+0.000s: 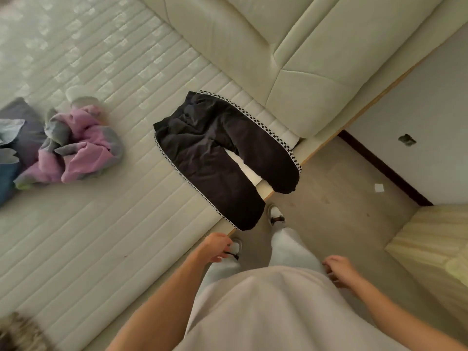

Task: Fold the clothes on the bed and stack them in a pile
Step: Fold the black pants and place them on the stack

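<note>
I take the black trousers (222, 158) as landmark: spread flat on the bed (106, 224) near the headboard (291, 46), leg ends hanging past the mattress edge, presumably laid out for folding. Checkered side stripes; no readable writing or brand. Crumpled pink-grey garment (76, 148) lies well left of them, unfolded. My left hand (215, 247) hovers just below the trouser cuffs, grip loose, holding nothing; right hand (339, 269) by my hip, likewise empty.

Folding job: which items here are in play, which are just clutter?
In play: black trousers spread at the bed's edge; crumpled pink-and-grey garment; blue and grey clothes at far left.

Clutter: paper scrap on floor; padded headboard; cabinet.
</note>
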